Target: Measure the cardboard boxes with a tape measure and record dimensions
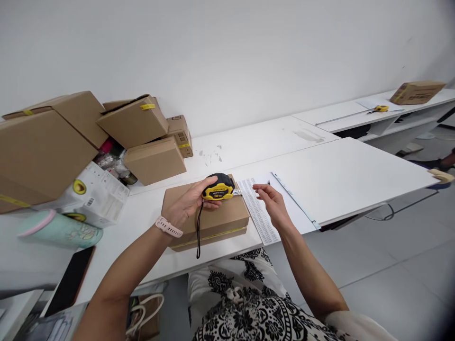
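My left hand [194,201] is wrapped round a yellow and black tape measure [218,187] and holds it over a closed cardboard box [216,217]. A short end of the blade [237,192] sticks out to the right, and a black wrist strap [199,232] hangs down the box's front. To the right, my right hand [272,203] is apart from the tape measure, above printed sheets [261,218]. Its fingers are curled together; whether something small is between them cannot be made out. A small dark tip [269,183] shows just behind this hand.
Cardboard boxes [135,121] are piled at the left, beside a white avocado-print box [95,194], a mint tumbler [64,228] and a dark phone [71,279]. Far right on the white table [355,175] side, another tape measure [381,109] lies near a carton [415,92].
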Tool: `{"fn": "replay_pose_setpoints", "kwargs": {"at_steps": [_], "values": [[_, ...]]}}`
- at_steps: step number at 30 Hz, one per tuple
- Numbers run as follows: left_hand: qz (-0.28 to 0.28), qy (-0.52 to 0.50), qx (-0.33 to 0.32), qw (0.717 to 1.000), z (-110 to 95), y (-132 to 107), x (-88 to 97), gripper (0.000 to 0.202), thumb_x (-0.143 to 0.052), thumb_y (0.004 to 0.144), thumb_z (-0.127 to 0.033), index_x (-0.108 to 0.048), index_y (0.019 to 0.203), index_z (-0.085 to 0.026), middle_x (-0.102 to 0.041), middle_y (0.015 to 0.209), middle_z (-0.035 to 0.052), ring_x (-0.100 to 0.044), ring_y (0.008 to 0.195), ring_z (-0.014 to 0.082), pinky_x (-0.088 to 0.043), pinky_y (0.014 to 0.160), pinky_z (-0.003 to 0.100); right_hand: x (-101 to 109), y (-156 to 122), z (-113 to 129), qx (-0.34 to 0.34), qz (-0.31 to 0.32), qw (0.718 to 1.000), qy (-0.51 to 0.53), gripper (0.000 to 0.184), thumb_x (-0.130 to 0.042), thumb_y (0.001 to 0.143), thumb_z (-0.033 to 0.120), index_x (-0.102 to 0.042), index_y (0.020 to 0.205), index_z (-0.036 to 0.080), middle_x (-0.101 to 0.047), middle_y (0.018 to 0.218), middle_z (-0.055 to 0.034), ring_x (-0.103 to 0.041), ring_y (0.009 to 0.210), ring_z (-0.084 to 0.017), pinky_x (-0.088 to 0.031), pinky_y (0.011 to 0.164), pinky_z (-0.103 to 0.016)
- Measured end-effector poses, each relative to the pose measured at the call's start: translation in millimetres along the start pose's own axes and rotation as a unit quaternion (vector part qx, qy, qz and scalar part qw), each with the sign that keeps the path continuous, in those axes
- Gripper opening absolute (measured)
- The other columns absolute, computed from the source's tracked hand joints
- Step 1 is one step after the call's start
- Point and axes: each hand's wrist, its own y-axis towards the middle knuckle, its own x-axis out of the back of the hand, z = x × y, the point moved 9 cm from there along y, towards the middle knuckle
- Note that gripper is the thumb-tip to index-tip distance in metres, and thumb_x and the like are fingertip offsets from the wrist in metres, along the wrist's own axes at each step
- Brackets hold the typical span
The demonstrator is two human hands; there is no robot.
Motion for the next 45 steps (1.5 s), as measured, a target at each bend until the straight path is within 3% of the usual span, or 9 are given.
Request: {"fn": "replay_pose_setpoints", "kwargs": {"at_steps": [4,10,17,20,25,28,31,36,45], "values": [[-0.005,-0.017,0.021,1.000,8,0,3.4,0.046,-0.067,0.087,-0.052,-0.072,0.109,-0.012,-0.078,0.094,0.0165,-0.073,0.061,0.0217,-0.060,0.055,0.032,-33,25,19,0.107,0.096,0.988,-0.059,0.038,-0.053,0.093,0.056,-0.073,0.110,0.028,-0.070,0.124,-0.0069,-0.059,0.121,-0.028,-0.043,0.107,-0.050],[-0.006,-0.023,0.018,1.000,12,-2,8.8,0.042,-0.062,0.089,-0.050,-0.071,0.107,-0.013,-0.079,0.094,0.0147,-0.073,0.061,0.0208,-0.062,0.059,0.032,-92,34,30,0.190,0.318,0.929,-0.024,0.042,-0.053,0.094,0.062,-0.070,0.123,0.036,-0.060,0.145,-0.0002,-0.042,0.145,-0.024,-0.028,0.123,-0.049],[-0.007,-0.020,-0.019,1.000,11,-8,14.9,0.044,-0.068,0.085,-0.049,-0.070,0.111,-0.014,-0.079,0.093,0.0137,-0.072,0.060,0.0200,-0.061,0.056,0.030,-93,37,29,0.215,0.345,0.911,-0.065,0.032,-0.062,0.090,0.058,-0.075,0.111,0.039,-0.062,0.142,-0.0006,-0.051,0.138,-0.027,-0.036,0.118,-0.054],[-0.046,-0.028,-0.027,0.998,7,-26,47.4,0.040,-0.072,0.082,-0.045,-0.073,0.106,-0.013,-0.079,0.086,0.0128,-0.072,0.060,0.0206,-0.060,0.052,0.027,-90,40,25,0.187,0.339,0.915,-0.110,0.031,-0.065,0.089,0.055,-0.075,0.112,0.038,-0.059,0.146,-0.0017,-0.048,0.141,-0.028,-0.033,0.119,-0.055],[-0.169,-0.085,-0.081,0.979,-1,-80,153.3,0.030,-0.069,0.081,-0.038,-0.073,0.097,-0.014,-0.079,0.081,0.0108,-0.074,0.064,0.0269,-0.063,0.054,0.037,-93,34,26,0.143,0.337,0.921,-0.130,0.027,-0.065,0.089,0.056,-0.074,0.106,0.037,-0.055,0.149,-0.0002,-0.042,0.145,-0.029,-0.027,0.121,-0.058],[-0.260,-0.107,-0.090,0.955,9,-112,215.9,0.032,-0.064,0.084,-0.042,-0.070,0.096,-0.013,-0.077,0.074,0.0094,-0.072,0.058,0.0261,-0.062,0.048,0.038,-97,28,28,0.127,0.325,0.930,-0.114,0.027,-0.066,0.088,0.056,-0.074,0.103,0.035,-0.055,0.149,-0.0007,-0.042,0.144,-0.029,-0.028,0.120,-0.059],[-0.318,-0.122,-0.072,0.938,28,-133,255.0,0.034,-0.061,0.086,-0.047,-0.067,0.092,-0.015,-0.075,0.068,0.0069,-0.070,0.053,0.0236,-0.059,0.046,0.034,-101,27,24,0.108,0.314,0.937,-0.108,0.027,-0.067,0.087,0.055,-0.075,0.102,0.035,-0.053,0.149,-0.0016,-0.041,0.143,-0.031,-0.031,0.118,-0.059],[-0.328,-0.137,-0.056,0.933,50,-137,277.1,0.036,-0.056,0.090,-0.048,-0.067,0.090,-0.015,-0.073,0.066,0.0075,-0.067,0.048,0.0223,-0.056,0.045,0.032,-104,28,20,0.093,0.309,0.940,-0.111,0.025,-0.068,0.086,0.054,-0.075,0.102,0.036,-0.053,0.149,-0.0012,-0.041,0.142,-0.032,-0.029,0.118,-0.062],[-0.318,-0.153,-0.060,0.934,57,-137,282.7,0.033,-0.051,0.092,-0.043,-0.069,0.088,-0.016,-0.073,0.068,0.0079,-0.068,0.053,0.0234,-0.056,0.049,0.033,-106,27,19,0.081,0.318,0.939,-0.104,0.027,-0.070,0.085,0.054,-0.076,0.104,0.036,-0.052,0.150,-0.0019,-0.038,0.144,-0.031,-0.032,0.118,-0.058]]}}
